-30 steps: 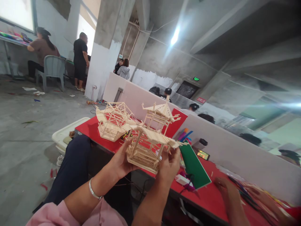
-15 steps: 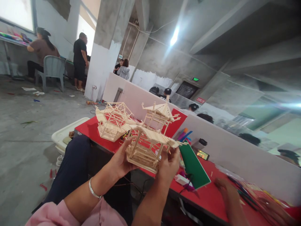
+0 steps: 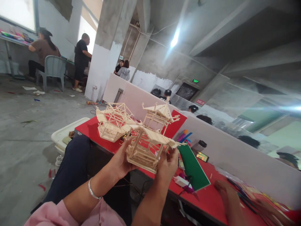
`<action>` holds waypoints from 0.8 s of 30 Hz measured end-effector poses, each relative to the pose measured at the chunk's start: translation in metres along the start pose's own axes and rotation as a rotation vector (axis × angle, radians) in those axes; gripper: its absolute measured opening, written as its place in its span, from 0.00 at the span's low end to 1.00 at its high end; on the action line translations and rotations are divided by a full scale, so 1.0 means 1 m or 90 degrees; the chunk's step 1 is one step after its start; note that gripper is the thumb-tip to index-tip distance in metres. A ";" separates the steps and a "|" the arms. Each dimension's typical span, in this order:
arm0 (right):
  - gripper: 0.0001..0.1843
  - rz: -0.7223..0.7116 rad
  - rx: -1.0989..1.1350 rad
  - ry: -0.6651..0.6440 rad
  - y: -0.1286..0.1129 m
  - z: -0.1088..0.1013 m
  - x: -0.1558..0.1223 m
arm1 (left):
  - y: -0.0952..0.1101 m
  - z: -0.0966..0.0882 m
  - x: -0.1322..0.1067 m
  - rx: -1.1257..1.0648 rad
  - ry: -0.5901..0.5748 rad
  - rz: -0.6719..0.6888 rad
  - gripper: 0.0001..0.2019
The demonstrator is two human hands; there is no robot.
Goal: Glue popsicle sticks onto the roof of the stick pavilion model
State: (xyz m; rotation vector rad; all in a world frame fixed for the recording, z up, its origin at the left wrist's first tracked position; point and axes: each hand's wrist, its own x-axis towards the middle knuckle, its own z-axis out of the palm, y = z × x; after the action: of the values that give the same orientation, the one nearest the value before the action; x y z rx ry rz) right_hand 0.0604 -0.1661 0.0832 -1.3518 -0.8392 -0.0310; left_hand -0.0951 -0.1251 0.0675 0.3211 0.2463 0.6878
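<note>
A pavilion model (image 3: 150, 135) made of thin wooden sticks is held up in front of me, over the table's near edge. It has a lower roof, a smaller pointed upper roof and open sides between posts. My left hand (image 3: 122, 158) grips its base and corner from the left, thumb up along the side. On the right side, my right hand (image 3: 168, 161) is closed around the base and a post below the lower roof. A second stick model (image 3: 114, 121), its roof an open frame, stands on the table just behind and left.
The red table (image 3: 87, 128) carries a green board (image 3: 194, 169), a phone (image 3: 202, 156), a dark-capped bottle (image 3: 201, 144) and a white box (image 3: 182, 181). Another person's hands (image 3: 225, 191) rest at the right. A low white partition (image 3: 225, 147) runs behind. A pale tub (image 3: 60, 133) stands left.
My hands and the pavilion model stay almost still. In the background, the standing person in black has turned slightly and stretched an arm forward.
</note>
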 end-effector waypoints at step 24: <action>0.43 0.026 0.069 -0.003 0.005 0.003 -0.002 | -0.004 0.007 -0.012 0.049 0.041 0.070 0.27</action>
State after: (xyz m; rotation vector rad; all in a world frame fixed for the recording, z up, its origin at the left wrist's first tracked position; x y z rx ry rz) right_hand 0.0602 -0.1629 0.0778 -1.2666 -0.8052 0.0495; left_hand -0.0994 -0.1370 0.0737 0.3880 0.3192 0.7988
